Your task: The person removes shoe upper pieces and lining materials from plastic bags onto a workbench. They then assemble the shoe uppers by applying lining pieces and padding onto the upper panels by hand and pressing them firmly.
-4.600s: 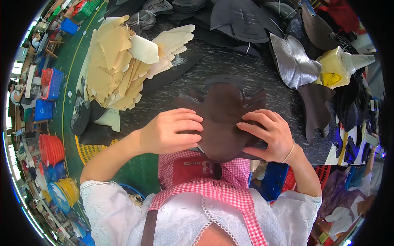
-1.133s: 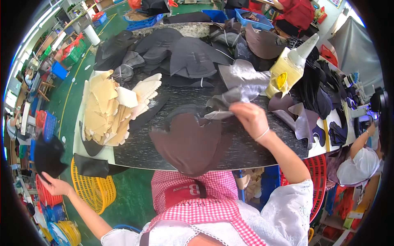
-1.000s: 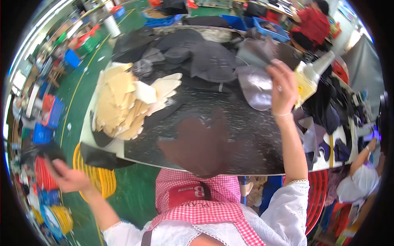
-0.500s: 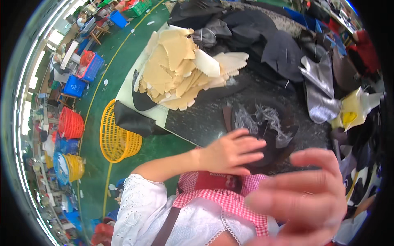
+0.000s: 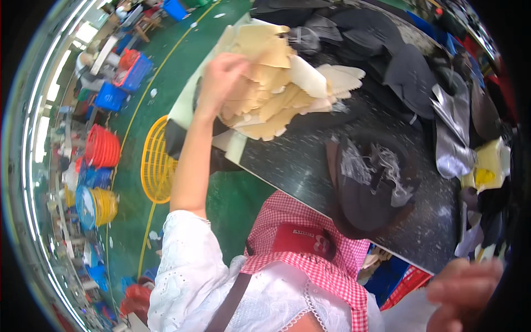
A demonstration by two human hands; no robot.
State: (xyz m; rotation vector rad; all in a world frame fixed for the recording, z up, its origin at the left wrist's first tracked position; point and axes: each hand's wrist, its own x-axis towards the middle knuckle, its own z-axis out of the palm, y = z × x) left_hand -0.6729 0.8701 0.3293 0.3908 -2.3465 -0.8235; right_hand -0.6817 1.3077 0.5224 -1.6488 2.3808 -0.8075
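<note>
Currently: left hand (image 5: 221, 83) over pile of cream scalloped-edge cutouts (image 5: 276, 105), which spreads toward 4 o'clock from its fingers; blurred, grip unreadable. Dark cutout (image 5: 362, 213) on tabletop (image 5: 276, 157), also 4 o'clock. Right hand (image 5: 464, 290) farther off, fingers blurred, hold unclear.

head view | fisheye, head-worn | looks down | near, above table (image 5: 287, 157)

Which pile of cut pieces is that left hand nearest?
The cream and tan pile on the table's left: the left hand is at its left side. The dark grey stacks lie farther right.
</note>
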